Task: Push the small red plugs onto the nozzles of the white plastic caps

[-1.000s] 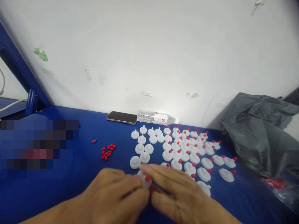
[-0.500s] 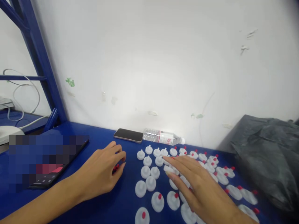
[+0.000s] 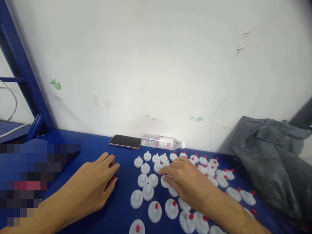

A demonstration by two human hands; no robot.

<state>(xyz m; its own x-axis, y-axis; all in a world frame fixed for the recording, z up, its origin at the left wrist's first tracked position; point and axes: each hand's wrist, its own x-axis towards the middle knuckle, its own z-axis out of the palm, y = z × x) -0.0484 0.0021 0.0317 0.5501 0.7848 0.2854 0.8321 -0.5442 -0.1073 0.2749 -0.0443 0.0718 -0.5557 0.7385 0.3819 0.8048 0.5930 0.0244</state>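
My left hand (image 3: 98, 180) is just above the blue tabletop (image 3: 122, 208), fingers curled over several small red caps (image 3: 113, 177), which barely show behind the thumb. My right hand (image 3: 186, 178) reaches over a spread of white round lids with nozzles (image 3: 142, 180). Its thumb and forefinger are close together at one lid (image 3: 165, 182), with a speck of red between them; the fingers mostly hide what they grip. Lids on the left of the spread have bare nozzles. Those on the right and in front, such as one lid (image 3: 155, 212), carry red caps.
Against the white wall lie a dark-screened phone (image 3: 125, 141) and a clear plastic bottle (image 3: 162, 142) on its side. A dark grey plastic bag (image 3: 270, 162) bulges on the right. At left stands a blue metal frame (image 3: 29, 65), with a blurred-out area before it.
The view has shifted to the right. My right hand has moved left among the lids, its fingertips drawing closer together. My left hand stays curled, and less of the red caps shows.
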